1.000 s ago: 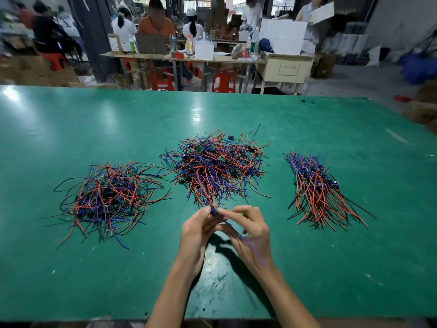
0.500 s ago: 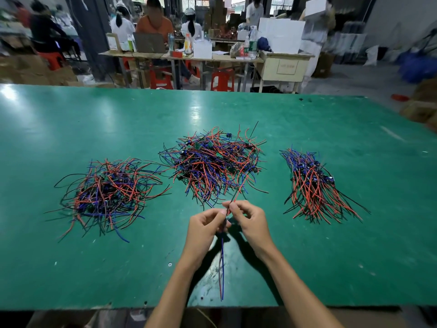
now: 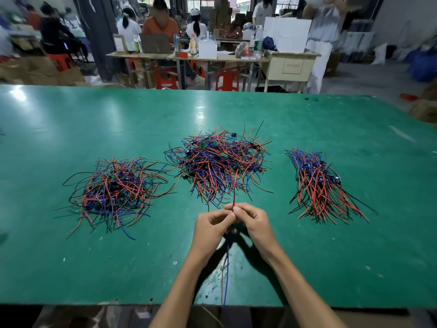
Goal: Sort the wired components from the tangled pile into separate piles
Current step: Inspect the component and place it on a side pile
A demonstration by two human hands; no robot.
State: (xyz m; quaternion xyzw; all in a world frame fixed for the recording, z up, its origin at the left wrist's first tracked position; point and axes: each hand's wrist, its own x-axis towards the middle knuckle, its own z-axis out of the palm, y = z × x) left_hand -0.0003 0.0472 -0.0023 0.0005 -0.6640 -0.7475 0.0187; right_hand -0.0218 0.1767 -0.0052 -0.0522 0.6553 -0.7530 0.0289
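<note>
no readable text, cream cabinet (image 3: 292, 67) label illegible

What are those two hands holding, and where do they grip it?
One wired component, pinched near its middle by the left hand and right hand; red wire sticks up, blue and red wires hang down.

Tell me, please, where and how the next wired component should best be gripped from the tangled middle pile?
Probably by a loose wire end on the near edge of the middle pile, coming from the near side. Red and blue ends splay free toward the hands there, while the small component bodies sit buried in the tangle further in.
</note>
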